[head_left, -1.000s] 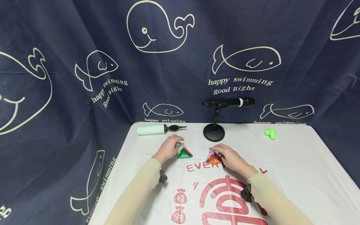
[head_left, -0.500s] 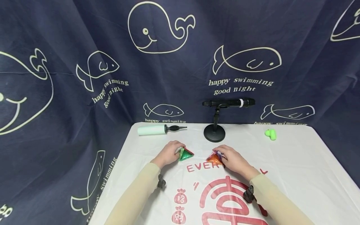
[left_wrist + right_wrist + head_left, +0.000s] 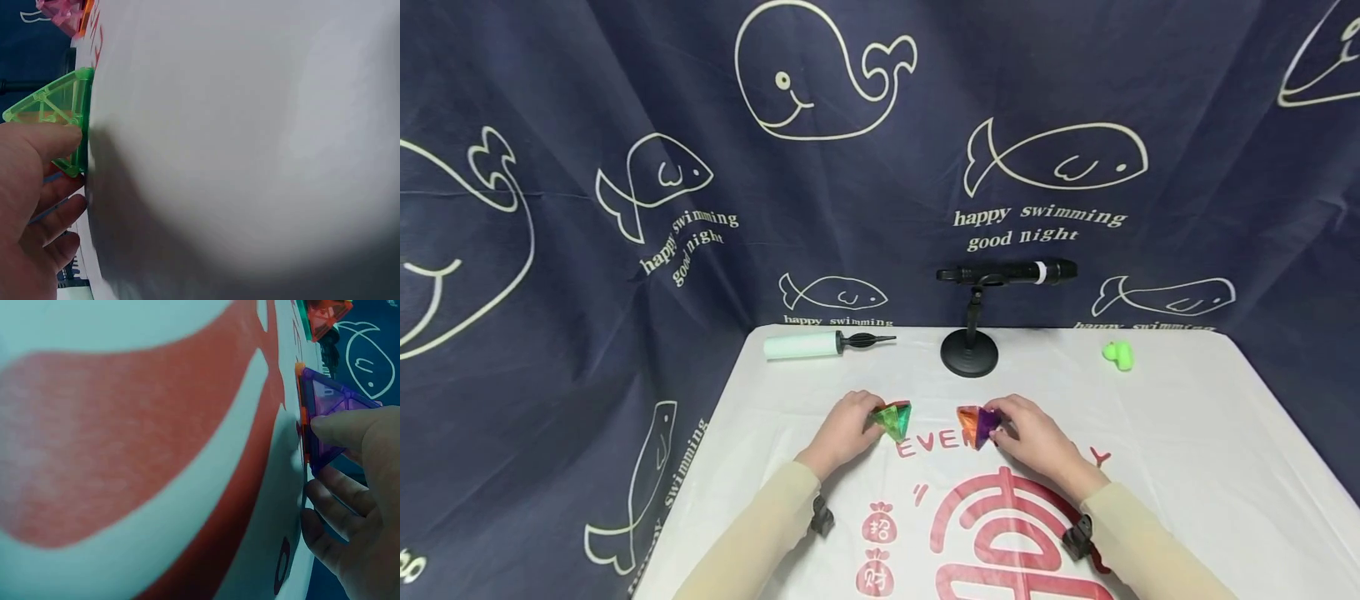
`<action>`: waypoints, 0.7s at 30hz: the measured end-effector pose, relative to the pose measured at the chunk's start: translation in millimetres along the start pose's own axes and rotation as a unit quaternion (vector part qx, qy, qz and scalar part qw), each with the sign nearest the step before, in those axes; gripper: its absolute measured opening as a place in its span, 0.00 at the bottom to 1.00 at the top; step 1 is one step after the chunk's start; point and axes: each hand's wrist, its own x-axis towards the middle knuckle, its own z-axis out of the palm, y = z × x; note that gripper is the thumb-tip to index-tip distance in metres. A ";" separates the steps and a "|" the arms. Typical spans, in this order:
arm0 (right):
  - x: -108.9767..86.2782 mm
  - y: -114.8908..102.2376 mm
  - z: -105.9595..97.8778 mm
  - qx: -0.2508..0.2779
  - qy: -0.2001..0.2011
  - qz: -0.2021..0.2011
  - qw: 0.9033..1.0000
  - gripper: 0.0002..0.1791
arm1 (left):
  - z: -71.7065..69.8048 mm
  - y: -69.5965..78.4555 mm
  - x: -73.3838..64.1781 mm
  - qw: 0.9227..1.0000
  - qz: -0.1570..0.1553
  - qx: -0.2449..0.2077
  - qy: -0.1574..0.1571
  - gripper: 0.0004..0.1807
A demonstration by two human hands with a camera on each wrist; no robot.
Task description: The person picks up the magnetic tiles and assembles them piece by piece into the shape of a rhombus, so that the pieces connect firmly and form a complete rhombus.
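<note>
My left hand (image 3: 850, 427) pinches a small pyramid of translucent magnetic tiles (image 3: 893, 419), light green and teal with red at the back. In the left wrist view the thumb presses against its green face (image 3: 59, 97), while the other fingers curl behind and below. Across from it, my right hand (image 3: 1033, 435) grips a second magnetic-tile pyramid (image 3: 977, 425), orange on the left and purple on the right. The right wrist view shows the thumb on the purple tile (image 3: 328, 397). The two pyramids stand apart, roughly level, over the printed lettering.
Behind the hands, a black microphone on a round stand (image 3: 970, 354) stands on the white tablecloth (image 3: 1157, 433). A mint-green hand pump (image 3: 805, 345) lies back left, a bright green small object (image 3: 1120, 355) back right. A dark blue curtain (image 3: 850, 200) hangs behind.
Both hands have turned their pyramids, so other faces show: light green beside teal on the left, purple beside orange on the right. The left hand has come slightly nearer.
</note>
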 end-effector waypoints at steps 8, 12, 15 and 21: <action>-5.4 1.9 -0.1 0.000 -0.006 0.014 1.000 0.25 | 1.0 -0.1 -3.8 1.000 0.007 -0.008 0.012 0.21; -4.3 2.6 -3.0 0.011 -0.012 0.011 1.000 0.29 | 1.5 -5.0 -3.9 1.000 0.009 -0.023 0.012 0.24; -3.1 1.3 -3.8 0.022 -0.025 0.007 0.999 0.29 | 2.1 -4.7 -3.4 0.999 0.008 -0.031 0.004 0.23; 1.9 -6.7 3.2 0.025 -0.027 0.011 0.999 0.27 | 5.3 4.1 -0.5 0.999 0.004 -0.045 -0.002 0.20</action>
